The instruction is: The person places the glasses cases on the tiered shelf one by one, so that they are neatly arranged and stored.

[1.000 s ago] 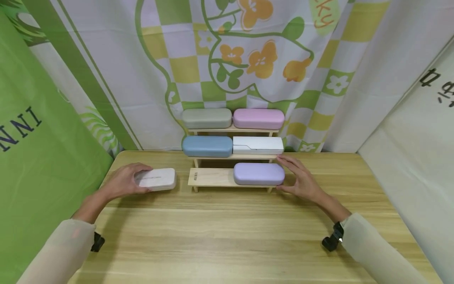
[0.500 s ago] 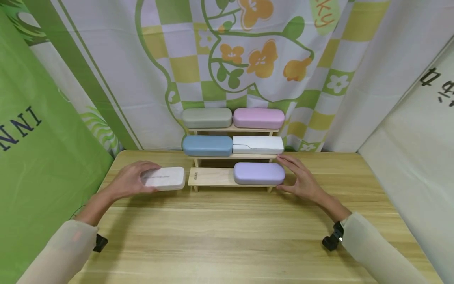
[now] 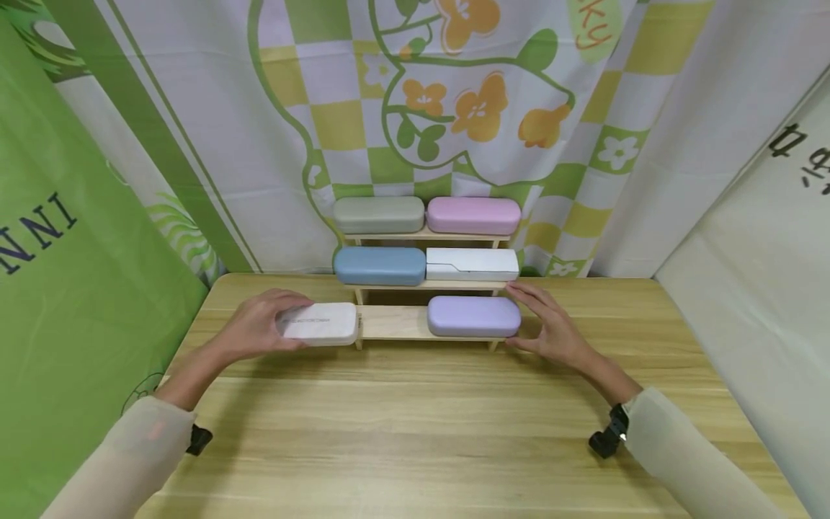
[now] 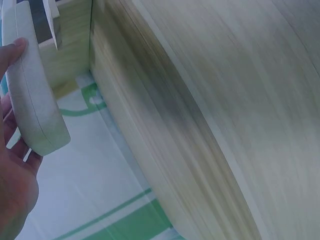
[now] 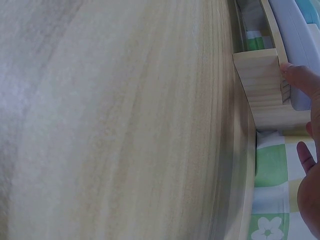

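My left hand [image 3: 261,326] grips a white glasses case [image 3: 327,324] by its left end, thumb in front and fingers behind. Its right end overlaps the left end of the lowest tier of a wooden stepped stand [image 3: 394,322]. In the left wrist view the glasses case [image 4: 35,90] is tilted, with the thumb on its edge. At the stand's right end, my right hand [image 3: 551,328] is spread beside a lilac glasses case [image 3: 474,316]. Its thumb touches the lowest tier's edge, and its fingertips reach the middle tier's end. The right wrist view shows the thumb [image 5: 300,77] on that edge.
The middle tier bears a blue case [image 3: 380,266] and a white folding-style case [image 3: 472,265]. On the top tier sit a sage green case [image 3: 379,215] and a pink case [image 3: 474,215]. A patterned curtain [image 3: 227,144] hangs behind the wooden table [image 3: 402,432].
My left hand has carried the white glasses case to the right, from beside the stand to over the lowest tier's left end. The right hand has stayed in place.
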A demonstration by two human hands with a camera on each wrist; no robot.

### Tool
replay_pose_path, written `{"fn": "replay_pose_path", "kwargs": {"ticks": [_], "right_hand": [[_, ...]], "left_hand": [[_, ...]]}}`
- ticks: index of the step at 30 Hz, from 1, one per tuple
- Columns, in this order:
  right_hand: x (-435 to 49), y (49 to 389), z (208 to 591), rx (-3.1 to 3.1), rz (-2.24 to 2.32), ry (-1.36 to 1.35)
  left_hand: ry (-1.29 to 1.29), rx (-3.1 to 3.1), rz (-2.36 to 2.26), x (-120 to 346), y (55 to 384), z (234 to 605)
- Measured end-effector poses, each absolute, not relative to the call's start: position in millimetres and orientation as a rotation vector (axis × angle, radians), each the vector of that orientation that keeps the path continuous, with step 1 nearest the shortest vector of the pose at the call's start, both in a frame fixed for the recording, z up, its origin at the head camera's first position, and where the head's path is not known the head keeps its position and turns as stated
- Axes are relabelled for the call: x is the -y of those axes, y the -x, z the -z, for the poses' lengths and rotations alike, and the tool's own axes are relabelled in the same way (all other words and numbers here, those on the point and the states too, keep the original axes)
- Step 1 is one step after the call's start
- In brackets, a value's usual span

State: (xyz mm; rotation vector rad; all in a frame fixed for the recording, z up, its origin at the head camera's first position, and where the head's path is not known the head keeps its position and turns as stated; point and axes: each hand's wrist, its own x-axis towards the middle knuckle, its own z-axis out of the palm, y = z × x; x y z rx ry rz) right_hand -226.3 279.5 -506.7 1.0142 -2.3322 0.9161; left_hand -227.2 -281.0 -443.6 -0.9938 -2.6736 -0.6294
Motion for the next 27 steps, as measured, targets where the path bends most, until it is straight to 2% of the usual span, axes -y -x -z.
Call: {"fn": "replay_pose_path", "kwargs": {"ticks": [27], "right_hand": [[-280,227,508,2.319,-0.927,-1.028]], "left_hand": [[1.045,2.549,0.621,214,240,449]]}}
